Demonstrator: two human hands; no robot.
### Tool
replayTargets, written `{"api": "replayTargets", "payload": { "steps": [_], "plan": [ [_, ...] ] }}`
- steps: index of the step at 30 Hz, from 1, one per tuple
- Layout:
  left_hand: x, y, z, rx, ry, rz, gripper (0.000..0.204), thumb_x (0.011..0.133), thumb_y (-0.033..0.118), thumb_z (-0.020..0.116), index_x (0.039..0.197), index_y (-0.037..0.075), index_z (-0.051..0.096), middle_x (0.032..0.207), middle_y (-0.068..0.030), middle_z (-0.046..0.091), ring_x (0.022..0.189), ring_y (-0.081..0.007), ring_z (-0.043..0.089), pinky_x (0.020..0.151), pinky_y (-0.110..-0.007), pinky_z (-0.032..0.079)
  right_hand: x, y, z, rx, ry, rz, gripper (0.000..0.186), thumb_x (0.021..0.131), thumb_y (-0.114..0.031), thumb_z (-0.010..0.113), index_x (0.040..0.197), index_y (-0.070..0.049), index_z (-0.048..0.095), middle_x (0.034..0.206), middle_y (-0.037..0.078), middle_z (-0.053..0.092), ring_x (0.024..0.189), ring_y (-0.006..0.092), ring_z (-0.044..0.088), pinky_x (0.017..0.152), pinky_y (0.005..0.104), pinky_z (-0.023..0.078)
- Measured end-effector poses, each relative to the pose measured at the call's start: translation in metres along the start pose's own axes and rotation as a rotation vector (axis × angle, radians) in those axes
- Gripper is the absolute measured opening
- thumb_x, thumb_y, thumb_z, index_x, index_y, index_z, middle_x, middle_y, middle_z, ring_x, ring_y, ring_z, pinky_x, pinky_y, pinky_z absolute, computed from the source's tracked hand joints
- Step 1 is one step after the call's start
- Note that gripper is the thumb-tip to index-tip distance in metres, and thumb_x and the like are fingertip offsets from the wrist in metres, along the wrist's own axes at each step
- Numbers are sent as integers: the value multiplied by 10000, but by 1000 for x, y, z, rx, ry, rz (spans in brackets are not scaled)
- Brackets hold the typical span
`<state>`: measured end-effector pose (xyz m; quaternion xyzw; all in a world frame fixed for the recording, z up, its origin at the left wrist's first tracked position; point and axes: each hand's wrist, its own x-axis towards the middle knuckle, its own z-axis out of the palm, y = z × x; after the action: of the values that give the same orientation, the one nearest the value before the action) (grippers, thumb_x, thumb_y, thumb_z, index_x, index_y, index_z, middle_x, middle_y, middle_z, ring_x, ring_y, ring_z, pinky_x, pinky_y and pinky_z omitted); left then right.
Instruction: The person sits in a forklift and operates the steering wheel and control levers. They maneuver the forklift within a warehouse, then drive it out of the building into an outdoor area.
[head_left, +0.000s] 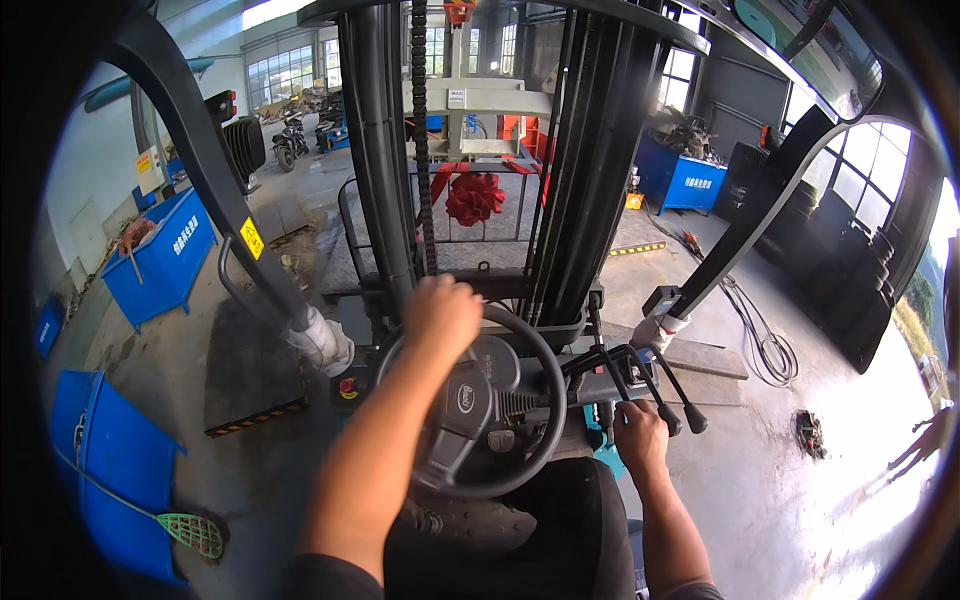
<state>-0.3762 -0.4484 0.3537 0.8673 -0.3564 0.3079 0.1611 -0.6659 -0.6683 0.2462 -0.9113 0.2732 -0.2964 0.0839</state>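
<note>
I sit at the controls of a forklift. Fingers curled over the upper left of the black steering wheel (556,390), my left hand (443,315) is closed on its rim. My right hand (642,432) is closed round the top of a black control lever (611,372), right of the wheel. Two more levers with dark knobs (695,418) stand just right of that hand. Ahead rises the black mast (590,150), with a chain (420,130) down its left side. Between the uprights a red cloth rosette (475,200) hangs at the front frame.
Blue bins stand at far left (165,255), near left (105,470) and far right (685,180). A green net (190,535) lies by the near bin. Right, a black hose (765,340) is coiled on the floor. A motorcycle (290,145) stands at the back left.
</note>
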Motion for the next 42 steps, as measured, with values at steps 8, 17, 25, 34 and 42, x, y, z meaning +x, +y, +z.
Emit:
{"api": "replayTargets", "payload": {
  "steps": [8, 17, 25, 34, 42],
  "plan": [
    [-168, 21, -91, 72, 51, -120, 259, 876, 266, 757, 756, 79, 624, 855, -117, 577, 841, -346, 591, 715, -489, 462, 3, -3, 8, -75, 12, 31, 136, 929, -209, 740, 940, -94, 812, 951, 123, 756, 795, 353, 743, 716, 441, 602],
    [-91, 144, -12, -190, -32, 499, 250, 912, 304, 708, 748, 119, 670, 831, -45, 599, 866, -256, 591, 727, -437, 484, 1, 1, 4, -32, 98, -12, 127, 918, -176, 696, 907, -110, 804, 899, 130, 742, 762, 363, 742, 685, 465, 606],
    [-27, -21, -7, -14, 166, -44, 246, 923, 279, 727, 818, 57, 719, 913, -137, 671, 917, -367, 665, 783, -506, 556, 1, 3, 3, -2, 38, -25, 138, 919, -185, 704, 952, -95, 803, 961, 127, 754, 838, 366, 744, 743, 465, 605],
    [-197, 91, -93, 75, -95, 11, 269, 870, 293, 770, 745, 84, 655, 869, -92, 582, 912, -320, 595, 741, -465, 479, -2, 2, 8, -66, 56, -25, 114, 895, -180, 718, 900, -89, 786, 916, 120, 729, 780, 360, 726, 687, 463, 590],
    [-35, 147, 11, -46, -113, 276, 280, 940, 340, 683, 870, 94, 797, 954, -89, 706, 976, -286, 654, 786, -445, 528, -1, 7, -1, -39, 75, -67, 106, 901, -180, 702, 900, -104, 775, 921, 116, 730, 787, 349, 733, 687, 460, 604]
  ]
}}
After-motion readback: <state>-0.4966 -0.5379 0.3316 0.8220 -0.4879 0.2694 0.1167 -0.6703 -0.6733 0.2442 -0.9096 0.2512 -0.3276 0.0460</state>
